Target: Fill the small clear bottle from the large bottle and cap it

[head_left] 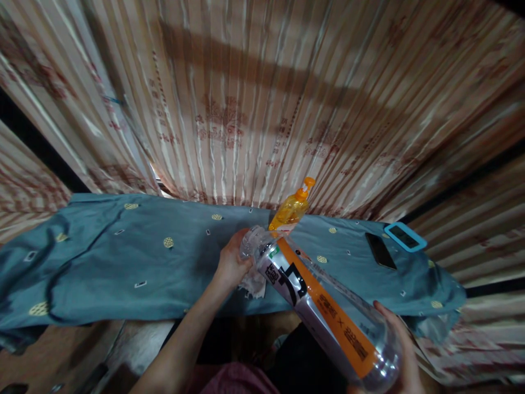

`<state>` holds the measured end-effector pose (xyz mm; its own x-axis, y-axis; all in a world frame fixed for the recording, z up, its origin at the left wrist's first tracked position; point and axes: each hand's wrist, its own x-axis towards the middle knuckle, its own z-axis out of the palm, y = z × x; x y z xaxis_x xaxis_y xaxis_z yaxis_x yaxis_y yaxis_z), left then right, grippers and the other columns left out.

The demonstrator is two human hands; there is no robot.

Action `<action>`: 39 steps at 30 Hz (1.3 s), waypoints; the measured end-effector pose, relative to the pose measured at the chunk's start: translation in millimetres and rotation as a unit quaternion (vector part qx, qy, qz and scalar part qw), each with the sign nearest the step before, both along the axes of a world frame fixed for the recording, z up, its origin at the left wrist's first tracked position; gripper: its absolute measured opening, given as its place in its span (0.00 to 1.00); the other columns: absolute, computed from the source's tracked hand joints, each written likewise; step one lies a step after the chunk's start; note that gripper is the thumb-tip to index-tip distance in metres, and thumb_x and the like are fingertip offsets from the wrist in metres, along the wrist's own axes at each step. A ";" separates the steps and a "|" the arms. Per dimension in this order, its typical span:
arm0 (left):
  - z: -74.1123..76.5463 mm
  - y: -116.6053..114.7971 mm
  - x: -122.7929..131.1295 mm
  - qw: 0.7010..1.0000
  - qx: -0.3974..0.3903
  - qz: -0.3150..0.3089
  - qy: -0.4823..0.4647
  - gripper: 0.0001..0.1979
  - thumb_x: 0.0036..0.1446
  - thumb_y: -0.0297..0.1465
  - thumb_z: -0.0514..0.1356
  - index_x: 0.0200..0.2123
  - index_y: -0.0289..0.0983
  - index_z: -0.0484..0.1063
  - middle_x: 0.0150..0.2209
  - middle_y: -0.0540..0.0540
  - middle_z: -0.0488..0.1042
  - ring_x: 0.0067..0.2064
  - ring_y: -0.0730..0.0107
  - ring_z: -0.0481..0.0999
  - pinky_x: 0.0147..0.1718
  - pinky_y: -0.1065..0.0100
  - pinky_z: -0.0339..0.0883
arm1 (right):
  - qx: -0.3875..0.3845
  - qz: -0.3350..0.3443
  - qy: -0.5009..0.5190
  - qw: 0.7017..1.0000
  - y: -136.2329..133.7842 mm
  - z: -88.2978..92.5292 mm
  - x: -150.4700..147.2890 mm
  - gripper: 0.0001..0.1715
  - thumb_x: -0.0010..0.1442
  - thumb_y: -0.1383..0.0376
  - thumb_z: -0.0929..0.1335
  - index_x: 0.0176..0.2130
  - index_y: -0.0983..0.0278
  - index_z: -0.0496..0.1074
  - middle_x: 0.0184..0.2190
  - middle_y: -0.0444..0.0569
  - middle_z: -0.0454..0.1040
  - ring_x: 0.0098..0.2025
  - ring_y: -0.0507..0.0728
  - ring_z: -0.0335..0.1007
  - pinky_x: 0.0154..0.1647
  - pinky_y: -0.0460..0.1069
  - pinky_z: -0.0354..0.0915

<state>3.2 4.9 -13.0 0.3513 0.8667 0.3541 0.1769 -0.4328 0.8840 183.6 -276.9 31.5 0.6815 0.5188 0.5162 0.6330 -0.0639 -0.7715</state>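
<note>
A large clear plastic bottle (328, 312) with a silver and orange label lies slanted across the space in front of me. Around its base at the lower right curls my right hand (404, 345). My left hand (233, 262) grips the clear top end (251, 243) of the bottle; its fingertips are partly hidden behind the plastic. Just below that end hangs a crumpled whitish cloth or tissue (253, 283), and I cannot tell whether the left hand holds it. Behind the bottle's neck stands a pump bottle (290, 210) of yellow-orange liquid.
A blue-green patterned cloth (188, 257) covers the long narrow table. On its right part lie a dark phone (380, 250) and a blue-framed object (406, 237) with a dark screen-like centre. Pleated beige curtains (246, 109) hang close behind and at both sides.
</note>
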 end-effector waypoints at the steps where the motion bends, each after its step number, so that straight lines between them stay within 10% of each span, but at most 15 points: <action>1: 0.1 0.0 0.1 1.000 -0.001 -0.001 0.000 0.30 0.52 0.30 0.68 0.60 0.36 0.74 0.59 0.37 0.82 0.60 0.46 0.82 0.63 0.48 0.75 | -0.001 0.001 -0.002 1.000 0.6 1.6 -1.9 0.61 0.47 0.34 0.78 0.69 0.60 0.69 0.67 0.58 0.70 0.71 0.81 0.60 0.68 0.73 0.61; 8: -0.2 0.8 -0.3 1.000 -0.003 0.006 0.008 0.30 0.51 0.28 0.68 0.59 0.37 0.75 0.57 0.38 0.83 0.58 0.49 0.84 0.60 0.51 0.77 | -0.010 0.002 0.022 1.000 9.8 20.7 -26.4 0.55 0.55 0.33 0.74 0.67 0.64 0.69 0.55 0.57 0.76 0.57 0.72 0.69 0.48 0.56 0.63; 20: 7.7 -0.7 -1.0 1.000 -0.010 0.007 0.011 0.30 0.50 0.28 0.67 0.59 0.36 0.75 0.58 0.37 0.83 0.58 0.47 0.84 0.60 0.50 0.77 | -0.037 0.107 -0.127 0.985 -10.0 -0.3 19.8 0.55 0.57 0.39 0.76 0.73 0.59 0.64 0.64 0.56 0.73 0.58 0.70 0.75 0.51 0.56 0.70; 28: 6.9 -0.2 -0.6 1.000 -0.017 0.011 0.001 0.31 0.49 0.32 0.67 0.59 0.38 0.75 0.57 0.38 0.83 0.58 0.45 0.84 0.59 0.48 0.78 | -0.022 -0.012 -0.039 0.999 7.6 11.9 -16.3 0.57 0.55 0.28 0.70 0.67 0.61 0.68 0.66 0.59 0.70 0.62 0.75 0.70 0.51 0.59 0.68; 39: 3.7 1.2 0.3 1.000 -0.009 0.010 0.008 0.31 0.49 0.31 0.67 0.59 0.35 0.74 0.59 0.35 0.82 0.60 0.44 0.83 0.62 0.46 0.76 | -0.004 0.046 -0.053 0.998 0.4 3.6 1.3 0.56 0.52 0.32 0.75 0.68 0.58 0.70 0.67 0.55 0.71 0.61 0.70 0.72 0.49 0.56 0.72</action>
<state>3.5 6.1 -9.3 0.3383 0.8802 0.3330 0.1990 -0.4127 0.8888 184.9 -276.4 35.1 0.5724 0.5806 0.5790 0.7151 -0.0078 -0.6990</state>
